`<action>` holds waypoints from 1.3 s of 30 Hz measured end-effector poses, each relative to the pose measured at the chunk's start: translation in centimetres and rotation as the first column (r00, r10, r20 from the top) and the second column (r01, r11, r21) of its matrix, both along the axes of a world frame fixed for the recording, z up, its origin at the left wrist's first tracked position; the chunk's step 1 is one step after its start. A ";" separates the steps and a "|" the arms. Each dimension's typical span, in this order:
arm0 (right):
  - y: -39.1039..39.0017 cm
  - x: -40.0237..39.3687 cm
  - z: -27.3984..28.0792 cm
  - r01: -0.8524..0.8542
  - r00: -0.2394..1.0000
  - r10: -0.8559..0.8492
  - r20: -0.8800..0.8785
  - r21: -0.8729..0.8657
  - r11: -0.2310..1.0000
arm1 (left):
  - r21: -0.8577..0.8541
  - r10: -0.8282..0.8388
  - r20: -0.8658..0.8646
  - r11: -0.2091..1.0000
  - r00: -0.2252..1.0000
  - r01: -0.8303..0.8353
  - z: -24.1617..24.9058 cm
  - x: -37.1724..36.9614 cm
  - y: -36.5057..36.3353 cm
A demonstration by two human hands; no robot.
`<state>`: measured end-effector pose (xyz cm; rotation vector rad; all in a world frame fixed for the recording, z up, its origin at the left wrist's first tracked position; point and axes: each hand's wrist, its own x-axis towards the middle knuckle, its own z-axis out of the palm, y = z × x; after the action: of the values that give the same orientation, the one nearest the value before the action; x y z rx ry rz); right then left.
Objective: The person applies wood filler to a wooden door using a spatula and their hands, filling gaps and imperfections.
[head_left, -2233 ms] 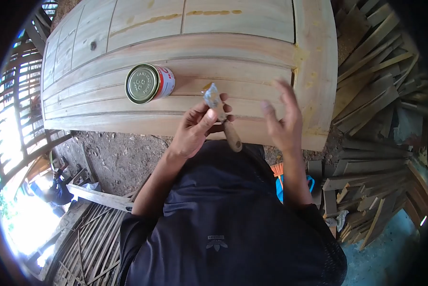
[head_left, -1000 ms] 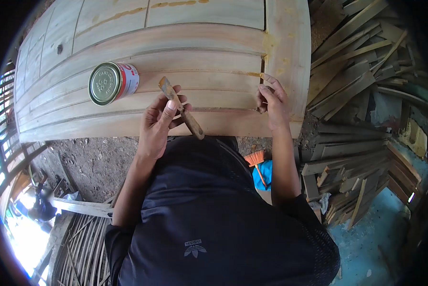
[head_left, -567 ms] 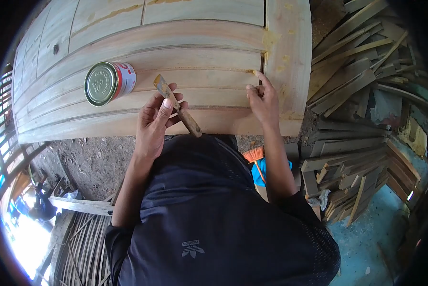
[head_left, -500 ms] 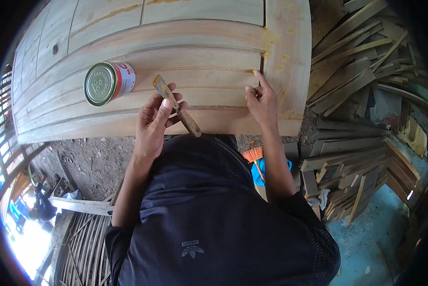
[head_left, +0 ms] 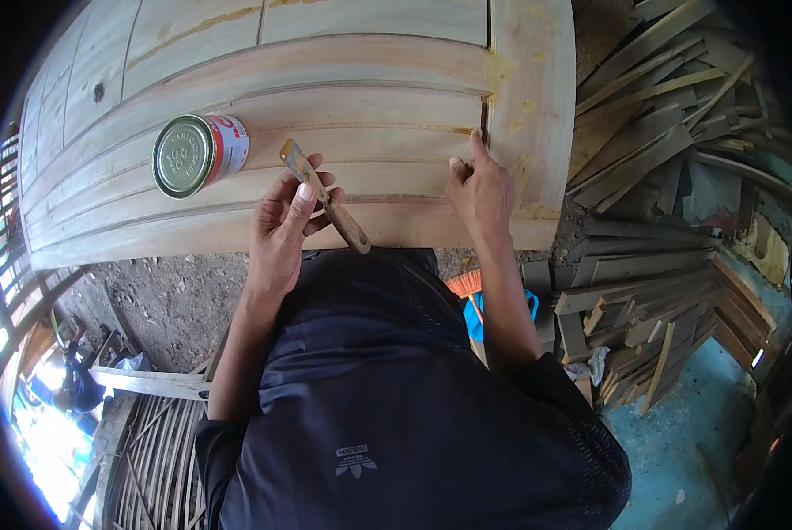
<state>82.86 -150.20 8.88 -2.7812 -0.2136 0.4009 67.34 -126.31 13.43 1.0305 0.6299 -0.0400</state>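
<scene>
My left hand (head_left: 288, 214) is closed around a putty knife (head_left: 336, 212) with a worn wooden handle; its blade, smeared with yellowish paste, points up and to the left. My right hand (head_left: 482, 193) has its index finger stretched out, the tip at the end of a groove near the right stile of a wooden door panel (head_left: 361, 185). The thumb stands apart and the other fingers are curled, with nothing visible in them. A streak of yellowish filler (head_left: 462, 131) lies in the groove beside that fingertip. Left of the knife, a closed tin can (head_left: 187, 156) lies tilted on the panel.
Stacked wood offcuts (head_left: 643, 300) and loose planks (head_left: 652, 97) fill the right side. An orange broom (head_left: 464, 283) stands by my right forearm near something blue. At lower left are thin wooden strips (head_left: 153, 459). The panel's front edge is close to my body.
My right hand has turned slightly, its thumb shifting a little left, while the index fingertip stays near the groove's end. My left hand and the putty knife have hardly moved.
</scene>
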 end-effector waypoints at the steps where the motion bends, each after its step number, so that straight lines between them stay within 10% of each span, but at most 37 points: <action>1: -0.1 -0.1 -0.2 0.000 1.000 0.000 -0.002 -0.001 1.000 | 0.000 0.003 -0.002 1.000 1.000 -0.003 0.0 0.1 0.0; 7: 0.5 -0.7 -0.5 0.021 1.000 -0.020 -0.022 0.068 0.997 | -0.003 0.008 -0.011 1.000 1.000 -0.008 0.1 0.4 -0.2; 12: 1.1 -1.3 -1.3 0.192 0.957 -0.003 -0.291 0.623 0.758 | -0.016 0.044 -0.006 0.999 0.999 -0.044 0.3 0.4 -0.2; 22: -1.5 -0.5 -2.9 0.176 0.980 -0.085 -0.178 0.600 0.780 | -0.011 0.039 -0.006 0.999 0.999 -0.039 0.0 0.1 0.0; 25: -0.8 -0.7 -1.6 0.081 0.995 -0.041 -0.091 0.495 0.865 | 0.003 0.018 -0.005 1.000 1.000 -0.018 0.0 0.0 0.0; 30: 2.3 -1.2 1.7 -0.110 0.988 0.130 0.085 -0.208 0.972 | -0.010 0.064 0.004 0.998 0.998 -0.064 0.1 0.1 -0.1; 39: -1.1 2.6 3.2 -0.182 0.980 0.191 0.054 -0.139 0.973 | -0.020 0.086 0.003 0.996 0.996 -0.086 0.0 -0.3 0.2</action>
<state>85.50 -151.32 12.04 -2.9194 -0.4846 0.3800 67.00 -126.09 13.45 0.9834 0.6688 0.0313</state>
